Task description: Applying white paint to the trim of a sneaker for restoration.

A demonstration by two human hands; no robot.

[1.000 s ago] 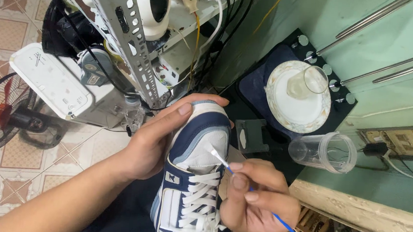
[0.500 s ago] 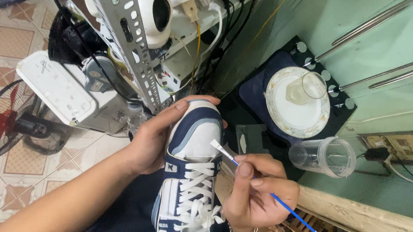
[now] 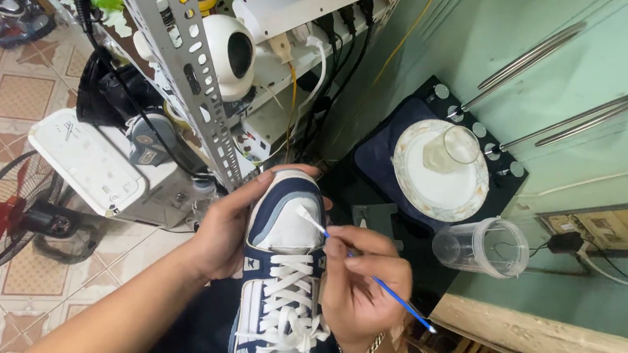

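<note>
- Sneaker (image 3: 282, 270), navy and white, is gripped around its toe by the left hand (image 3: 225, 229).
- Right hand (image 3: 361, 294) pinches a blue-handled brush (image 3: 366, 272), tip touching the toe.

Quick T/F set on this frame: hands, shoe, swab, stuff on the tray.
1. The left hand grips the toe end of the navy and white sneaker. True.
2. The right hand holds a pair of scissors. False: it pinches a blue-stemmed cotton swab.
3. The swab's white tip touches the sneaker's toe area. True.
4. The sneaker has no laces. False: white laces are threaded and tied.
5. A glass stands on the white plate. True: a clear glass sits on it.
6. The clear plastic cup stands upright. False: it lies on its side.
</note>
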